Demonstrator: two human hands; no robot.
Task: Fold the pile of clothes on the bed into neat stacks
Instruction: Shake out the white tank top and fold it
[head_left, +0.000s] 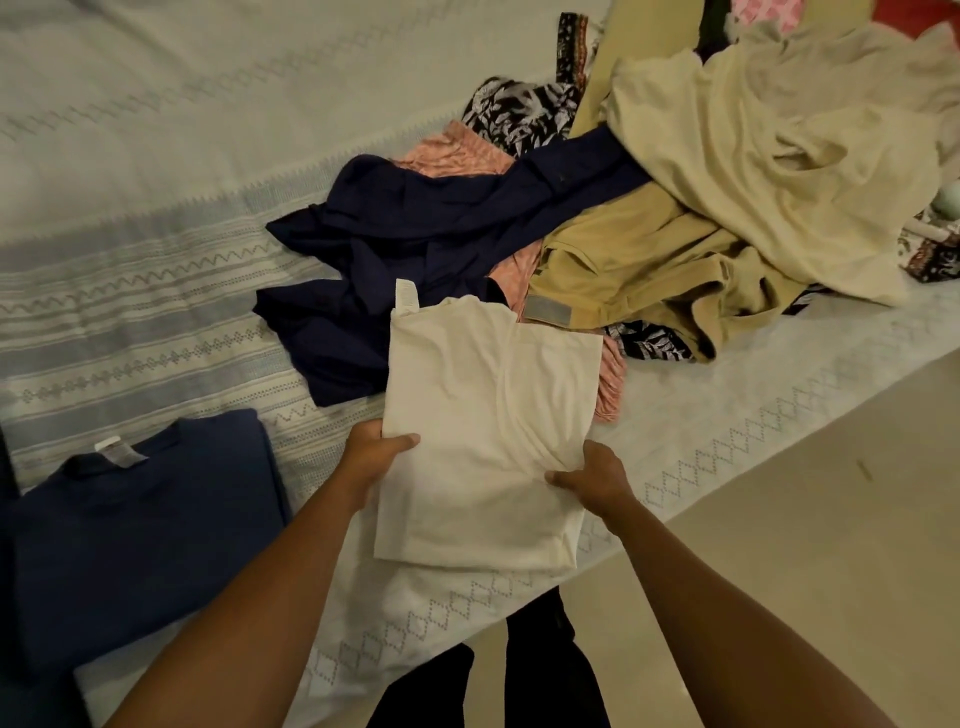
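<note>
Shirt (483, 415) cream, folded | left hand (375, 454), right hand (593, 475): fingers grip its sides | tag (407, 297) text unreadable

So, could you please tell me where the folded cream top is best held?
Take the folded cream top by its two side edges, one hand from each side, as the left hand and right hand pinch it now. It is a limp, flat rectangle, so holding both sides should keep the folds from sagging open.

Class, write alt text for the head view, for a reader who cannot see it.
The left hand and right hand grip a folded cream garment over a patterned bedspread. A folded navy shirt lies left; unfolded clothes are heaped behind.
</note>
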